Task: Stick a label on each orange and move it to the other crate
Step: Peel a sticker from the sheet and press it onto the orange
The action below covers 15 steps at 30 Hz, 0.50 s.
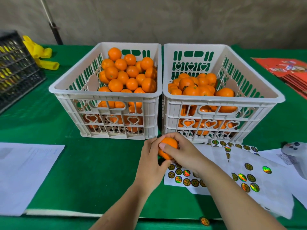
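Note:
Two white plastic crates stand side by side on the green table. The left crate (106, 95) is heaped with several oranges (123, 73). The right crate (222, 98) holds several oranges (197, 87) too, some with a dark round label. In front of the crates I hold one orange (168, 146) between both hands. My left hand (152, 163) cups it from the left and below. My right hand (179, 151) wraps over its top, thumb pressing on its front. Sheets of round holographic labels (182, 176) lie under and to the right of my hands.
A white paper sheet (25, 175) lies at the left front. A black crate (15, 67) and yellow plastic items (41, 53) sit at the back left. Red packets (289, 70) are stacked at the back right. A grey device (295, 155) rests at the right. One loose label (205, 221) lies at the table's front edge.

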{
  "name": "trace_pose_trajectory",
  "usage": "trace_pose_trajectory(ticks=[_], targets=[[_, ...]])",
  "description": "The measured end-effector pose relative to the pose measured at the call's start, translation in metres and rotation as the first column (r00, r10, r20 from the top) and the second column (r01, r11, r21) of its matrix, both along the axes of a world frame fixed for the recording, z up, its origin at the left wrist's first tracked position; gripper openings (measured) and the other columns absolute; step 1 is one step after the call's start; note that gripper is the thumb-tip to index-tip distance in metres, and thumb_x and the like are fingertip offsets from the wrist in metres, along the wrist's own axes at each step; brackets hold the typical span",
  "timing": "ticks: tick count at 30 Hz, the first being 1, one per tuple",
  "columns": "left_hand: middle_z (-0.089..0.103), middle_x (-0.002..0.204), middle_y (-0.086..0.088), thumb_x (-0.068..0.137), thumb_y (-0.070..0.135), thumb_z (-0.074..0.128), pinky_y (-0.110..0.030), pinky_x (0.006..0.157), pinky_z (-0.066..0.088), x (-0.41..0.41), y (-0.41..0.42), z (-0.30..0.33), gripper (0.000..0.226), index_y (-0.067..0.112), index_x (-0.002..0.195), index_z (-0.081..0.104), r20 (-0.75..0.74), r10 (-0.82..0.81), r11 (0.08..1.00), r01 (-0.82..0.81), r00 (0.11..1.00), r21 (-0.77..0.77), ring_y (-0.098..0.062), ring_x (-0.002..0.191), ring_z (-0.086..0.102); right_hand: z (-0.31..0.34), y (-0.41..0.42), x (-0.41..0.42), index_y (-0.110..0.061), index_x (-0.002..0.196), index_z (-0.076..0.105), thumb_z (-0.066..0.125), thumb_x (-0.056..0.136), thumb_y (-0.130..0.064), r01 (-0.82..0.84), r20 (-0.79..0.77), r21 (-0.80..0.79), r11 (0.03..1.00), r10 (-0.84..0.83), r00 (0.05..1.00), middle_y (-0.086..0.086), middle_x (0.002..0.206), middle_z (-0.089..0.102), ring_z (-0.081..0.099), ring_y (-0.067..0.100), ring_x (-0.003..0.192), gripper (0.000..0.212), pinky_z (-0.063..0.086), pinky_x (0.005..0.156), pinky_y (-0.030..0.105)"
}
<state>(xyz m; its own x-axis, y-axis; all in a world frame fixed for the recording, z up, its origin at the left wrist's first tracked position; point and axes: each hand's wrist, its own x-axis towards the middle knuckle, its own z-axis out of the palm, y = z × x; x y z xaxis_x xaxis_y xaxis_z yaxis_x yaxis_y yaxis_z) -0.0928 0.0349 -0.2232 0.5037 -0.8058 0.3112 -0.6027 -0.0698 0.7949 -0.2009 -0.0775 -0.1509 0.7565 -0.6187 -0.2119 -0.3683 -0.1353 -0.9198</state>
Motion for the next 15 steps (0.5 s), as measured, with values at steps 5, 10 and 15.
trace_pose_trajectory(ticks=[5,10,15], targets=[[0.027,0.139,0.033,0.082,0.040,0.068,-0.030,0.109,0.049,-0.004,0.009,0.017,0.078,0.069,0.146,0.033,-0.040,0.044,0.994,-0.048,0.998,-0.093,-0.004,0.137,0.041,0.021,0.020,-0.006,-0.047,0.123,0.059,0.068,0.089,-0.050,0.002,0.198,-0.044,0.999,0.007,0.980,-0.023,0.107,0.062,0.067,0.006,0.097,0.035,0.063,0.079,0.045],[0.032,0.142,0.022,0.083,0.025,0.078,-0.021,0.109,0.045,-0.002,0.004,0.078,0.085,0.054,0.152,0.038,0.076,0.047,0.926,-0.015,0.996,-0.377,-0.009,0.136,0.043,0.077,0.022,-0.007,-0.048,0.133,0.055,0.065,0.088,-0.057,-0.021,0.355,-0.234,0.972,0.106,0.929,-0.025,0.123,0.058,0.063,0.003,0.109,0.047,0.058,0.080,0.023],[0.049,0.133,-0.010,0.099,0.025,0.070,-0.028,0.108,0.042,0.054,-0.012,0.160,0.038,0.014,0.135,0.063,0.399,0.128,0.879,0.082,0.908,-0.470,-0.020,0.126,0.050,0.141,-0.031,0.012,-0.043,0.143,0.050,0.063,0.094,-0.051,0.215,0.400,-0.609,0.763,0.062,0.914,-0.008,0.140,0.051,0.053,-0.001,0.119,0.051,0.043,0.096,0.010]])
